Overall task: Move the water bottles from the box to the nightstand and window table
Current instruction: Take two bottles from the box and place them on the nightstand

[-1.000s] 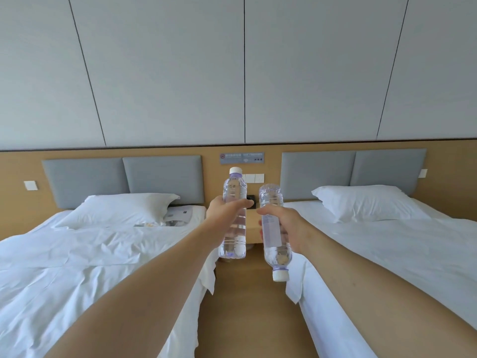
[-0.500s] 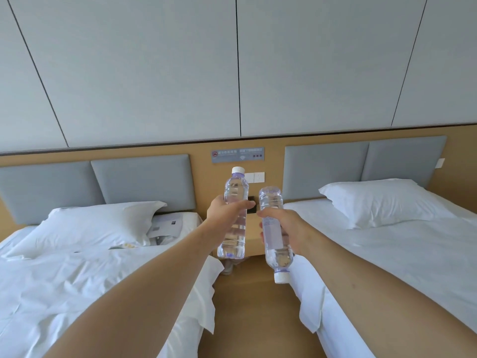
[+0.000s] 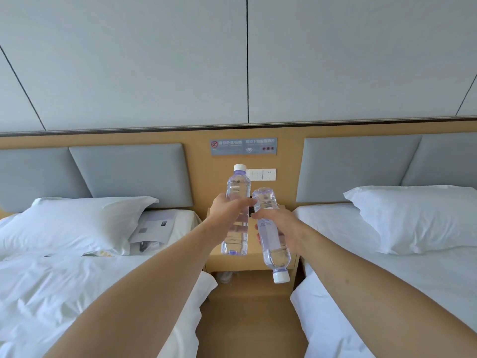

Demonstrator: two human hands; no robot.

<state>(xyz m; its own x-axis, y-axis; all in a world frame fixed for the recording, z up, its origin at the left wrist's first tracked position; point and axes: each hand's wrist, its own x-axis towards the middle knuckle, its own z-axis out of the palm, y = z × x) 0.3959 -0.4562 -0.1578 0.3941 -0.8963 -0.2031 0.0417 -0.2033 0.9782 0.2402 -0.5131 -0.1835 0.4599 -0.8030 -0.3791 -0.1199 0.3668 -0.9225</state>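
My left hand (image 3: pixel 227 210) grips a clear water bottle (image 3: pixel 237 192) around its middle, upright, white cap on top. My right hand (image 3: pixel 281 226) grips a second clear bottle (image 3: pixel 273 251) upside down, its white cap pointing down toward the floor. Both bottles hang in the air over the small wooden nightstand (image 3: pixel 214 257) that stands between the two beds against the headboard wall. The bottles are close together, almost touching near my left thumb. The box and the window table are out of view.
A white bed (image 3: pixel 64 280) with a pillow and a few papers lies on the left, another white bed (image 3: pixel 400 267) with a pillow on the right. A narrow wooden-floor aisle (image 3: pixel 247 321) runs between them. Wall sockets (image 3: pixel 262 174) and a sign sit above the nightstand.
The view has moved forward down the aisle, so the nightstand and headboards look larger and nearer. Both hands still hold their bottles the same way, now over the nightstand's top.
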